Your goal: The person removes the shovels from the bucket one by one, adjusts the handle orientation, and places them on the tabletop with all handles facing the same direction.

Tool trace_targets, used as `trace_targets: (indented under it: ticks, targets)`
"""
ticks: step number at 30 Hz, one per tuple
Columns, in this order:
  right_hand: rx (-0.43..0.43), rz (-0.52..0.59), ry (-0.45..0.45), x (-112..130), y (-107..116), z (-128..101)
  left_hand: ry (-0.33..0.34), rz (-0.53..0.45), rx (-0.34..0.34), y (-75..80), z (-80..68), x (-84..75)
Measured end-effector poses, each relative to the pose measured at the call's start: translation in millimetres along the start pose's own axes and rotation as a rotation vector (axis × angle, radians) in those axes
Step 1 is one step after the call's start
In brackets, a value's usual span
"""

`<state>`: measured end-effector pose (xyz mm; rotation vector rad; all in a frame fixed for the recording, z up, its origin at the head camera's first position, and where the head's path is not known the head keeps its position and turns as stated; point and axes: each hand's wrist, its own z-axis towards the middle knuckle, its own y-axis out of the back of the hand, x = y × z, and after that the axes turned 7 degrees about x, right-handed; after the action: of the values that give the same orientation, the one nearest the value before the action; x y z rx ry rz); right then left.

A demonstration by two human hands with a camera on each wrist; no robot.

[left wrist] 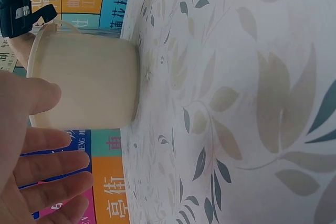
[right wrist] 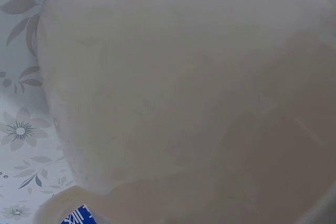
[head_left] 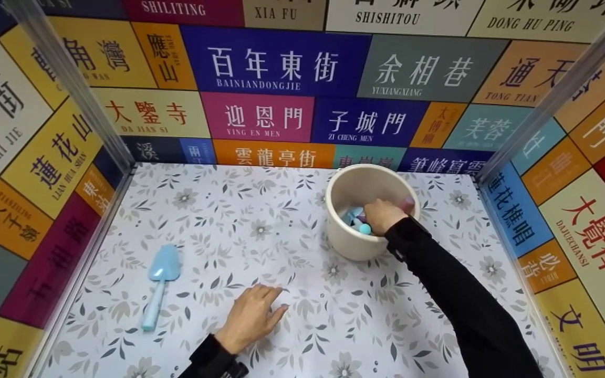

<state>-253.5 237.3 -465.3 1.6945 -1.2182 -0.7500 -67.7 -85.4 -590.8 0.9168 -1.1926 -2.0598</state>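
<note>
A cream bucket [head_left: 352, 244] stands toward the back of the table with toy pieces inside. My right hand [head_left: 384, 215] reaches down over its rim, knuckles up, among light blue pieces [head_left: 355, 215], a teal rounded end [head_left: 365, 229] and a pinkish purple piece [head_left: 406, 205]. Its fingertips are hidden, so I cannot tell whether they hold anything. The right wrist view is filled by the pale bucket wall [right wrist: 157, 87]. My left hand [head_left: 254, 315] hovers empty at the front middle, fingers loosely extended. Left of it lies a light blue toy shovel [head_left: 165, 265], blade pointing away.
The table cover [head_left: 260, 210] is white with grey leaves and flowers. Panels of coloured place-name signs [head_left: 276, 63] wall in the back and both sides. Clear corner posts [head_left: 544, 113] stand where the panels meet.
</note>
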Motion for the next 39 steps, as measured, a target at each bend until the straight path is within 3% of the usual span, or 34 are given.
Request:
trace_targets:
  ticks: [19, 26, 33, 39]
  targets:
    - [-0.022, -0.050, 0.013, -20, 18, -36, -0.017, 0.025, -0.011, 6.6, -3.7, -0.5]
    - [-0.108, -0.039, 0.016, -26, 32, -55, 0.008, -0.002, 0.010, 9.2, -7.4, -0.8]
    - [-0.201, 0.018, 0.023, -33, 45, -71, 0.020, -0.013, -0.031, 10.3, -10.4, 0.2]
    - [-0.333, 0.117, 0.067, -45, 34, -92, 0.051, -0.055, -0.039, 10.7, -12.0, 0.8]
